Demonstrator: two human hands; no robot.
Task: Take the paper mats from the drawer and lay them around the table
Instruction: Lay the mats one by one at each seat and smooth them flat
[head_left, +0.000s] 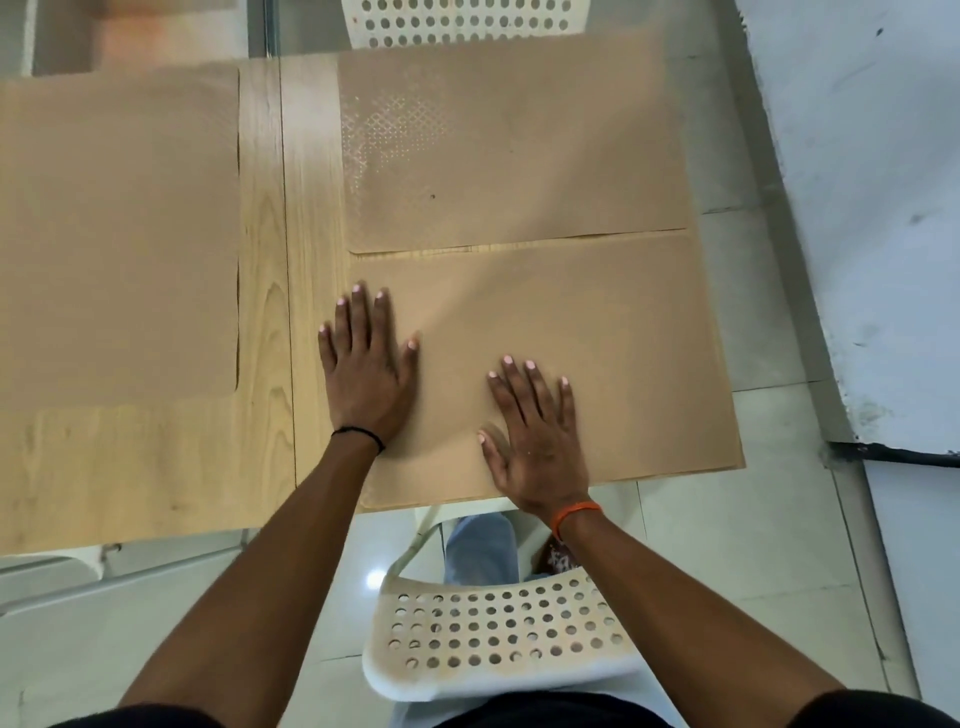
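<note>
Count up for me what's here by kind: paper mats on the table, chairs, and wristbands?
Paper mats: 3 (near mat, far mat, left mat)
Perforated white chairs: 2 (near chair, far chair)
Wristbands: 2 (black band, orange band)
Total: 7

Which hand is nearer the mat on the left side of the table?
Left. The left hand presses the near mat's left edge, closest to the left mat; the right hand lies farther right.

3 paper mats lie on the table (270, 260): the near mat (597, 353) under both flat hands, left hand (366, 364) and right hand (535, 441), the far mat (519, 145) just behind it, the left mat (114, 234) well apart. A chair (498, 634) stands before the table.
</note>
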